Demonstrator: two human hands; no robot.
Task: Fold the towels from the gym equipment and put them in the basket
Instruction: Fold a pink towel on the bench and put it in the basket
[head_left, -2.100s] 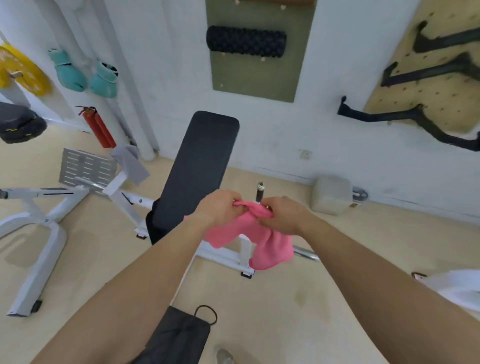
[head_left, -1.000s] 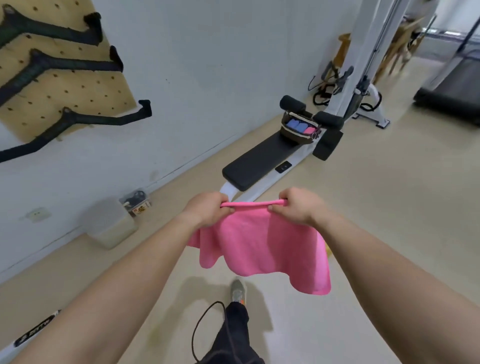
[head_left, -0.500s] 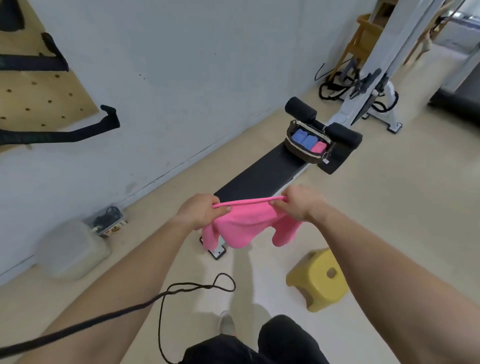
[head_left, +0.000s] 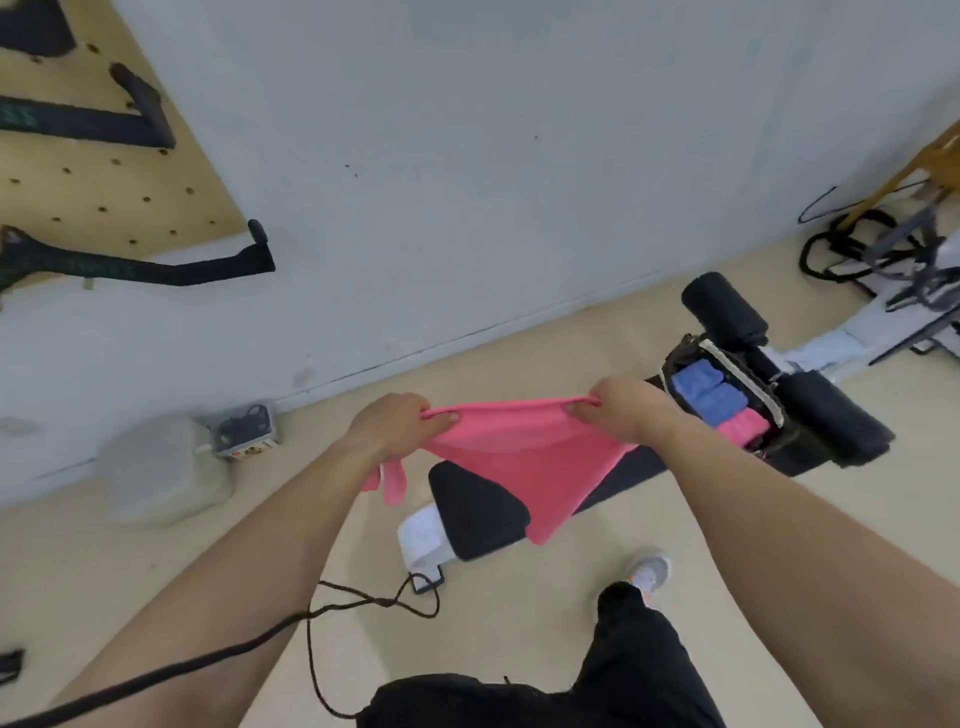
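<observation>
- Bright, even, diffuse light; shadows on the floor (head_left: 519, 649) faint.
- Wide-angle bending toward the edges.
- Slight motion blur overall; pegboard (head_left: 104, 171) soft.

Black padded bench (head_left: 475, 512) on beige floor, wooden pegboard (head_left: 104, 171), grey container (head_left: 161, 470) by wall

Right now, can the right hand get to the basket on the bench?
Probably yes. The right hand is just short of the basket, nothing between them, and its top is open. But that hand and the left hand both grip the unfolded pink towel.
</observation>
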